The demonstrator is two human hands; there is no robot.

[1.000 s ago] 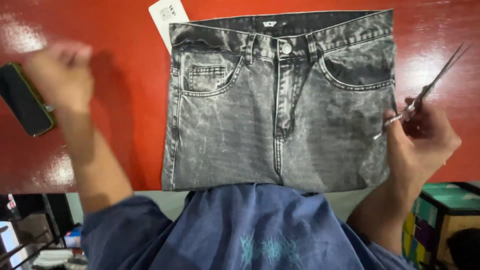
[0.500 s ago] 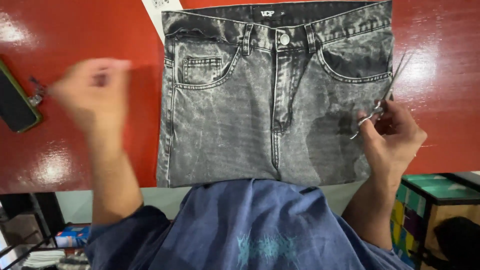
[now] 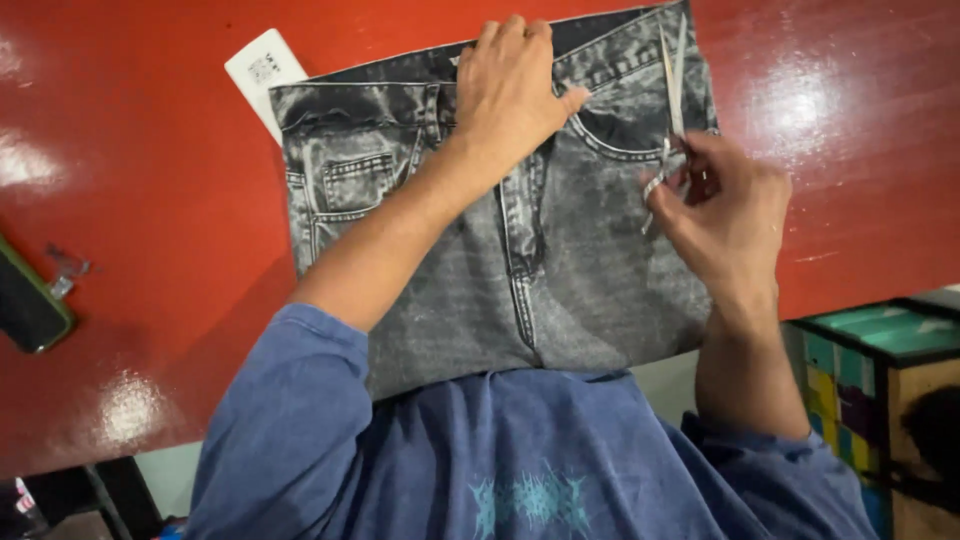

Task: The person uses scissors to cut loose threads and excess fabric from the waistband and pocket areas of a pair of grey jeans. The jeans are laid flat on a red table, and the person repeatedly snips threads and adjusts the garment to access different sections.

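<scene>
Head view, on the red desk [image 3: 150,250]: grey washed jeans [image 3: 580,290] lie flat, front up. Left hand [image 3: 515,85] presses open-palmed on the waistband, holding nothing. Right hand [image 3: 725,205] has its grip closed around the scissors [image 3: 672,90], blades pointing away over the pocket. Judged best practice: keep the cloth taut beside the blades and cut only the thread or tag.

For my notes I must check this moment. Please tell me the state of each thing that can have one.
jeans: lying flat, front up, buttoned
left hand: pressing the waistband
right hand: gripping scissors
scissors: blades nearly closed, pointing away, over the pocket
paper tag: flat, partly under jeans
phone: lying on table
</scene>
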